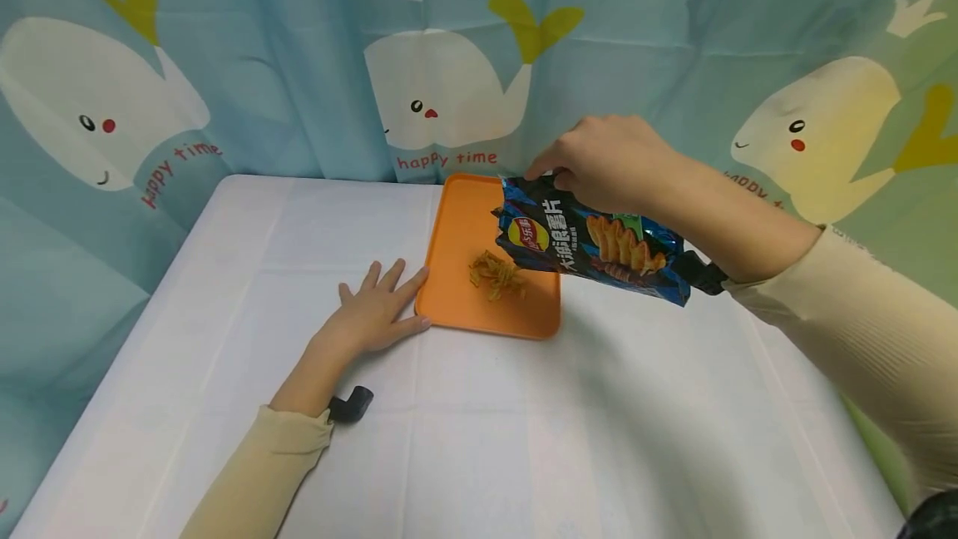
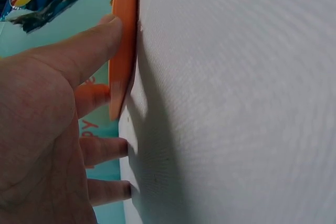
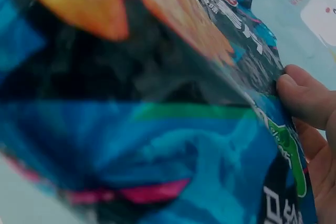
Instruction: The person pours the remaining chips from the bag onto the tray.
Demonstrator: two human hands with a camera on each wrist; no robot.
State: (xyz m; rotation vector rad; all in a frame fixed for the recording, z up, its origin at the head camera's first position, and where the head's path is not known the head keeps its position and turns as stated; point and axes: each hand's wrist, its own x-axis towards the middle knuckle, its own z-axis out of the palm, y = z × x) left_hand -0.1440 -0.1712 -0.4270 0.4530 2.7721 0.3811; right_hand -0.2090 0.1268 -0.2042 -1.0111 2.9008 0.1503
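In the head view my right hand (image 1: 609, 158) grips a dark blue chip bag (image 1: 584, 241) by its upper edge. The bag lies tilted in the air, its torn end over an orange tray (image 1: 490, 318). A small heap of chips (image 1: 497, 274) sits on the tray. My left hand (image 1: 374, 308) is spread on the table, thumb and a finger touching the tray's near left corner. The left wrist view shows the thumb (image 2: 94, 45) against the tray's orange rim (image 2: 124, 51). In the right wrist view the bag (image 3: 173, 145) fills most of the picture, thumb (image 3: 304, 95) on its edge.
The tray stands on a table with a white cloth (image 1: 464, 422). Behind it hangs a blue curtain (image 1: 299, 65) with white whales, close to the table's back edge. A small black device (image 1: 352, 404) is strapped at the left wrist.
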